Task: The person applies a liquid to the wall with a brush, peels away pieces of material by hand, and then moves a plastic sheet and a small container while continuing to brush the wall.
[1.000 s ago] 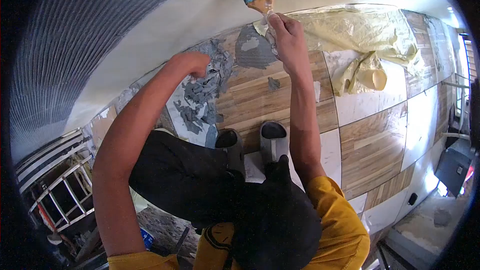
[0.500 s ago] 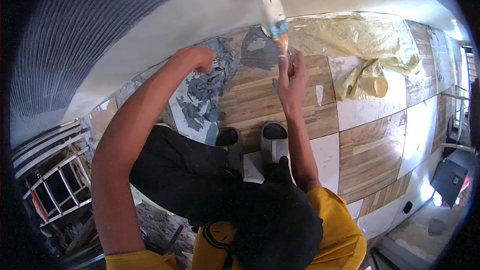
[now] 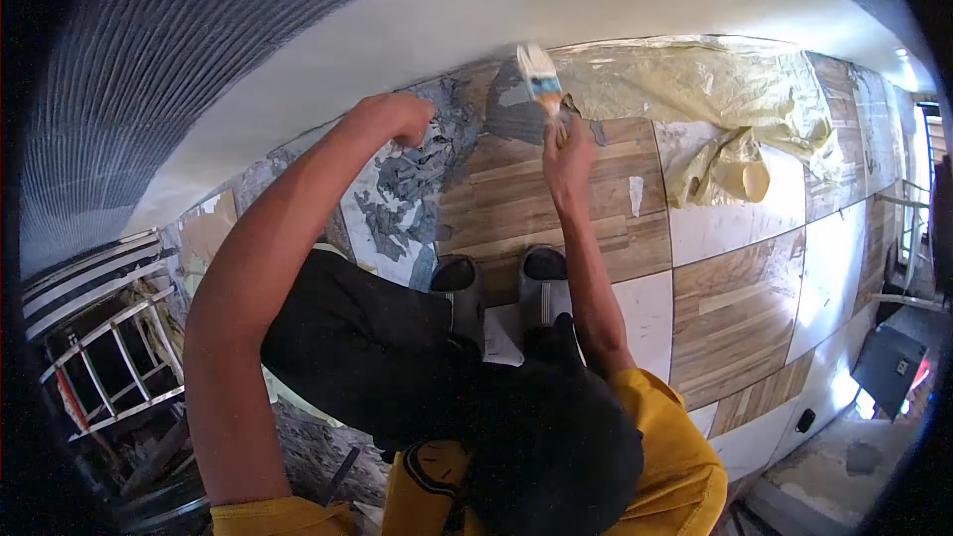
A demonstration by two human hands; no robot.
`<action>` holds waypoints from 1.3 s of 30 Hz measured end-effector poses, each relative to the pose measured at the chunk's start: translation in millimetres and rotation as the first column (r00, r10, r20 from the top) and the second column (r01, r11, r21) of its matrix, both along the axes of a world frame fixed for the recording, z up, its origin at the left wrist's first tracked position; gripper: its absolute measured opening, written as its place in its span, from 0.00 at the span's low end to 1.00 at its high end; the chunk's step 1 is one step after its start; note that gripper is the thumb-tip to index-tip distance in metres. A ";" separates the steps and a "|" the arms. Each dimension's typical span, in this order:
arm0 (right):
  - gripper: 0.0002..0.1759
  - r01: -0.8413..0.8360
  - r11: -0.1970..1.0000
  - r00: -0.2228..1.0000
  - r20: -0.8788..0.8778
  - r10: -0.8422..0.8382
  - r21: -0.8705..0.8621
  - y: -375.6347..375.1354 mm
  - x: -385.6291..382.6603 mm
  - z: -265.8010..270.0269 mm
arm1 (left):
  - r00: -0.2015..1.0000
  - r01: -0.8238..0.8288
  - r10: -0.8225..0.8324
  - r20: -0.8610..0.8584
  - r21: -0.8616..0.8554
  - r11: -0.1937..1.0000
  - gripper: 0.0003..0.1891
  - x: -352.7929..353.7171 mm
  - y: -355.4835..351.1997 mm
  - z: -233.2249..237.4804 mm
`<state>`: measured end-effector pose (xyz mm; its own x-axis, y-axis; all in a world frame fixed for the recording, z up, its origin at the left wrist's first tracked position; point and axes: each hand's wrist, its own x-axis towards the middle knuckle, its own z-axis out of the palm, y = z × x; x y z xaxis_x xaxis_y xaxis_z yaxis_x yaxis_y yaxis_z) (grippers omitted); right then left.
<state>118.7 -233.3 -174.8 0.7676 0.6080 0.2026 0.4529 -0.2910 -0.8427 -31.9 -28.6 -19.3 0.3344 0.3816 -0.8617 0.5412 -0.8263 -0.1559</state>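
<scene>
Wood-handled, blue-smeared paintbrush (image 3: 539, 79) is gripped in my right hand (image 3: 566, 154), white bristles at the tiled floor's (image 3: 735, 298) far edge; my left hand (image 3: 392, 119) curls into a fist nearby.

A flat paintbrush (image 3: 541, 79) is seen with pale, white-coated bristles, a blue-smeared ferrule and an orange wooden handle. It is held tilted, with the bristles pointed up at the foot of the white wall (image 3: 397, 30) and the handle gripped in the right hand (image 3: 568, 151).
</scene>
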 end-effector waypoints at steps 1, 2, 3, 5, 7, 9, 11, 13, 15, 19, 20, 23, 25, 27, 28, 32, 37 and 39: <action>0.14 -0.003 1.000 1.000 0.002 0.003 0.005 -9.0 -1.6 -2.3 | 1.000 0.026 -0.026 -0.003 -0.013 1.000 0.17 0.7 -1.0 1.3; 0.16 -0.065 0.996 0.953 -0.294 0.079 0.058 -19.9 -3.7 -5.1 | 0.999 0.052 -0.052 -0.008 -0.029 0.998 0.16 1.2 -1.9 2.2; 0.18 -0.106 0.987 0.813 -0.560 0.156 0.121 -27.6 -5.5 -6.7 | 0.999 0.051 -0.051 -0.009 -0.032 0.998 0.16 -0.7 0.4 -1.5; 0.17 -0.116 0.964 0.670 -0.698 0.252 0.237 -27.3 -2.8 35.9 | 0.998 0.049 -0.052 -0.035 -0.081 0.996 0.15 -4.1 5.2 -12.6; 0.17 -0.100 0.928 0.502 -0.787 0.358 0.358 -17.4 0.5 78.3 | 0.998 0.061 -0.063 -0.023 -0.074 0.995 0.15 -0.2 3.6 -4.7; 0.18 -0.079 0.913 0.565 -0.737 0.372 0.401 2.2 5.0 98.8 | 0.997 0.071 -0.072 -0.010 -0.059 0.996 0.15 2.1 2.5 1.9; 0.18 -0.083 0.915 0.581 -0.727 0.366 0.394 17.1 10.5 102.5 | 0.999 0.026 -0.027 -0.033 -0.052 0.998 0.16 5.7 0.4 4.8; 0.20 -0.090 0.919 0.592 -0.722 0.359 0.383 31.8 15.1 99.2 | 0.999 0.035 -0.036 -0.026 -0.058 0.998 0.17 4.6 -1.2 3.2; 0.21 -0.132 0.880 0.641 -0.638 0.427 0.456 46.0 17.8 89.6 | 0.999 0.042 -0.044 -0.022 -0.066 0.997 0.17 1.2 -1.4 0.3; 0.22 -0.055 0.926 0.698 -0.648 0.304 0.375 59.8 18.3 42.6 | 0.999 0.030 -0.032 -0.032 -0.065 0.997 0.18 -4.8 5.9 -6.7; 0.21 -0.066 0.958 0.731 -0.639 0.237 0.279 57.8 18.2 25.4 | 0.999 0.038 -0.039 -0.024 -0.039 0.999 0.18 -6.6 7.9 -7.7; 0.21 -0.106 0.989 0.819 -0.555 0.145 0.102 33.5 17.1 -47.6 | 0.999 0.033 -0.034 -0.026 -0.051 0.998 0.18 -7.8 8.1 -9.3; 0.21 -0.130 0.991 0.870 -0.477 0.127 0.026 16.1 10.5 -45.4 | 0.999 0.034 -0.036 -0.023 -0.052 0.998 0.18 -6.3 4.1 -9.0; 0.19 0.008 0.994 0.622 -0.779 0.081 0.109 -7.8 -1.7 -9.4 | 0.999 0.030 -0.031 -0.025 -0.053 0.998 0.18 -8.1 5.1 -9.5; 0.19 0.011 0.994 0.619 -0.782 0.075 0.105 -4.7 -1.4 10.4 | 0.999 0.051 -0.051 0.000 -0.080 0.995 0.16 -10.7 6.7 -12.6; 0.17 -0.110 0.948 0.793 -0.548 0.265 0.300 18.6 5.1 83.4 | 0.993 0.121 -0.121 0.013 -0.107 0.987 0.12 -18.2 18.9 -35.9; 0.18 -0.086 0.994 0.928 -0.356 0.104 0.068 39.0 19.1 7.0 | 0.962 0.229 -0.198 0.190 -0.160 0.960 0.12 -8.3 26.7 -32.4; 0.18 -0.098 0.990 0.938 -0.341 0.059 -0.099 -3.2 30.8 -1.3 | 0.964 0.203 -0.164 0.209 -0.182 0.962 0.12 9.8 9.7 -12.7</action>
<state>149.5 -236.4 -176.1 0.7277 0.6729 -0.1326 0.1741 -0.3682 -0.9133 -22.1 -18.9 -32.0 0.5475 0.1243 -0.8275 0.3807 -0.9176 0.1140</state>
